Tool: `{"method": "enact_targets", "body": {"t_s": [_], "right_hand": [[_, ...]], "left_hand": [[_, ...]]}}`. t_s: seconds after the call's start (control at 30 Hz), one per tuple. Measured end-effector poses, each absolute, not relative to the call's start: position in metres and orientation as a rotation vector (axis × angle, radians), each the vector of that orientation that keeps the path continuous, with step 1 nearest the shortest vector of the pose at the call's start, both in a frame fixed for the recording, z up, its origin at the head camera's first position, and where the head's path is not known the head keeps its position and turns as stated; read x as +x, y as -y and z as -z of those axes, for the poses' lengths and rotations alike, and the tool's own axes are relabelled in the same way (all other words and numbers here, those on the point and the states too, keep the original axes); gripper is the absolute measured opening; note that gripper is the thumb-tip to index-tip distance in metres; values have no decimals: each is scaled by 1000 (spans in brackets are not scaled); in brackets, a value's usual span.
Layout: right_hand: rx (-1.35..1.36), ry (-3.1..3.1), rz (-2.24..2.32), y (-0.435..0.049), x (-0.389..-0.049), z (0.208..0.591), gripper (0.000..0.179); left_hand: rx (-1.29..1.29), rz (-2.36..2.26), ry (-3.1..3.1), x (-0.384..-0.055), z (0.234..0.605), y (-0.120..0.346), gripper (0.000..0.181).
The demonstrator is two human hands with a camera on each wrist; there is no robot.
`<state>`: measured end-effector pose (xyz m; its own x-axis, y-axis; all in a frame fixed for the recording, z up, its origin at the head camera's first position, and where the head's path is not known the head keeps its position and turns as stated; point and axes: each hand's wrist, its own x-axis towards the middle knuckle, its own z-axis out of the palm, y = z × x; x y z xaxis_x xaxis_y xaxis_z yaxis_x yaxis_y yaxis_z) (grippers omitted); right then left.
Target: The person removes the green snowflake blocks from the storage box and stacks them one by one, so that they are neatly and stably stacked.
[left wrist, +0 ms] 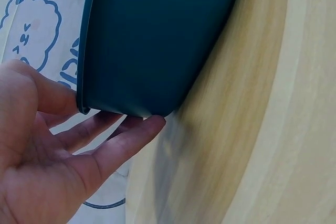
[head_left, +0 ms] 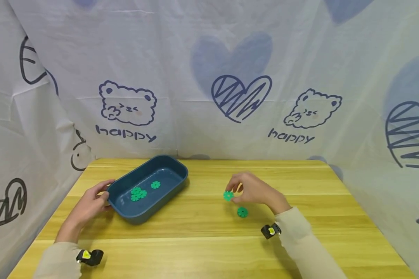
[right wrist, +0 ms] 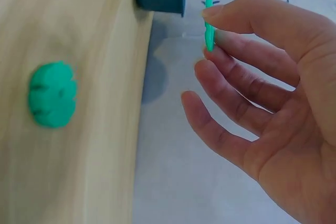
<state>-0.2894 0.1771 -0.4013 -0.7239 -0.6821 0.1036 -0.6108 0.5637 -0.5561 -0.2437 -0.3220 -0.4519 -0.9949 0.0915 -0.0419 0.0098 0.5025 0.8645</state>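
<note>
On the worktop [head_left: 209, 252] a loose green disc [head_left: 240, 213] lies nearest; just beyond, the right hand [head_left: 253, 189] pinches a second disc [head_left: 226, 196] between thumb and fingers, above the surface. The left hand [head_left: 92, 201] rests fairly straight fingers against the end of a blue container [head_left: 153, 211] holding a disc cluster [head_left: 136, 196] and a single disc [head_left: 154, 185]. Behind hangs printed cloth [head_left: 181, 116].

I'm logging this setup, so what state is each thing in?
Dark blue rectangular plastic bin: upright, open-topped.
Green, round, notched discs inside: loose, some overlapping.
Held green disc: pinched, raised off the yellowish wood-grain table.
Other green disc: lying on the table, unheld.
Left hand: touching the bin.
Right hand: pinching one disc.
</note>
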Motion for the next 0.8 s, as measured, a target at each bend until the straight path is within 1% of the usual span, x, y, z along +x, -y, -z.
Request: {"method": "enact_targets", "body": {"t_s": [0.37, 0.63, 0.8], "right_hand": [[-1035, -2663, 858, -208, -282, 426, 16], [-1044, -2673, 824, -217, -281, 441, 19], [-999, -2666, 825, -221, -279, 446, 20]], "left_hand": [[91, -1502, -2659, -243, 452, 322, 53], [88, -1485, -2669, -244, 450, 323, 53], [83, -1467, -2682, -242, 450, 321, 53]]}}
